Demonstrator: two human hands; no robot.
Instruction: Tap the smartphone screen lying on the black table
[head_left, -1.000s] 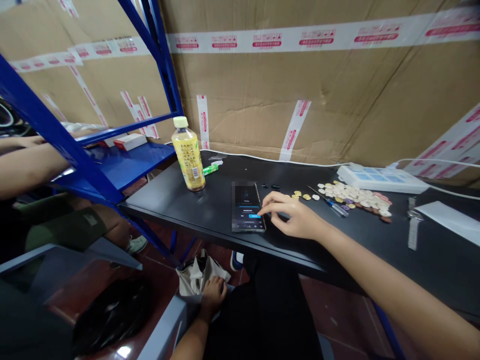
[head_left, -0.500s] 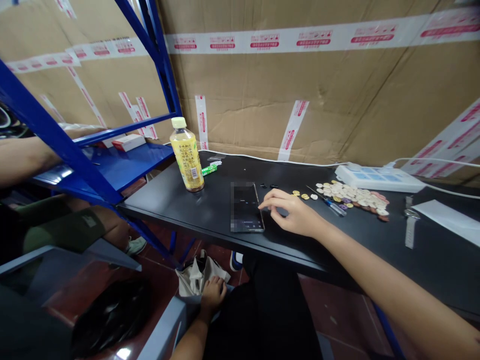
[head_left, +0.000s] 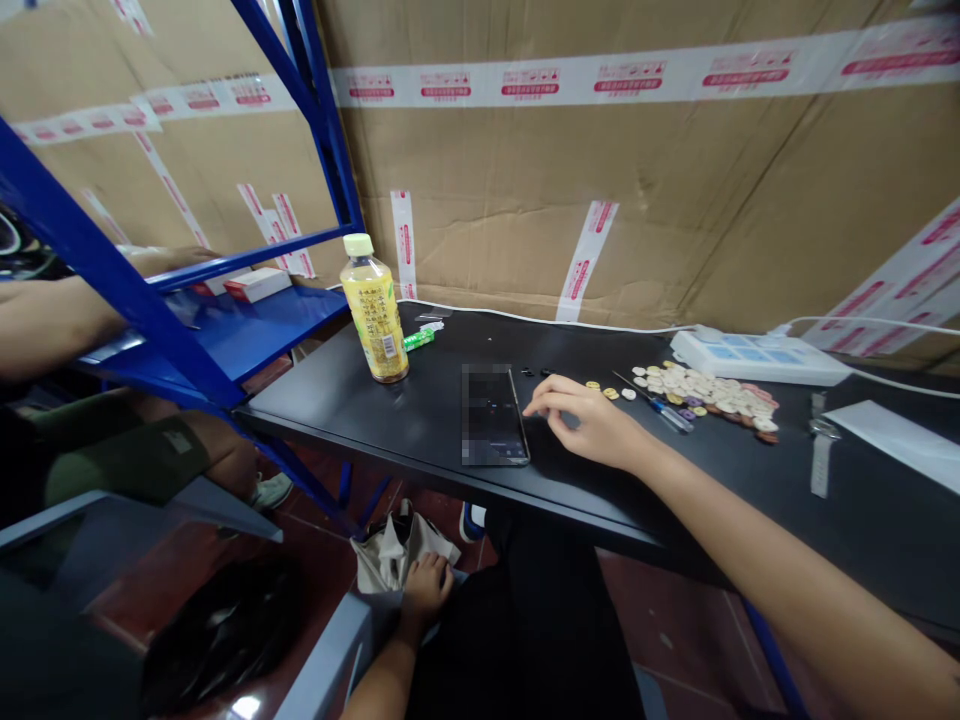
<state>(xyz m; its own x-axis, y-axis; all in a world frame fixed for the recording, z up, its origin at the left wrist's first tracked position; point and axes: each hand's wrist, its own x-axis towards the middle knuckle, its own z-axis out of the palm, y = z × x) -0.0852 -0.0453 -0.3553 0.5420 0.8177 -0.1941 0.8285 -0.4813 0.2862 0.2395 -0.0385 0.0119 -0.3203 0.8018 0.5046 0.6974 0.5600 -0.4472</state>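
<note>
behind black table (head_left: 375, 415), taped cardboard wall (head_left: 600, 200), blue shelving (head_left: 225, 330).

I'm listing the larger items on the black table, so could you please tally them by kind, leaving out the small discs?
Phone: 1
Bottle: 1
Power strip: 1
Screwdriver: 1
Watch: 1
White sheet: 1
Total: 6

Taped cardboard wall (head_left: 675, 200), blue metal shelving (head_left: 225, 340) at left, black table (head_left: 420, 410), glossy red-brown floor (head_left: 675, 640)
</note>
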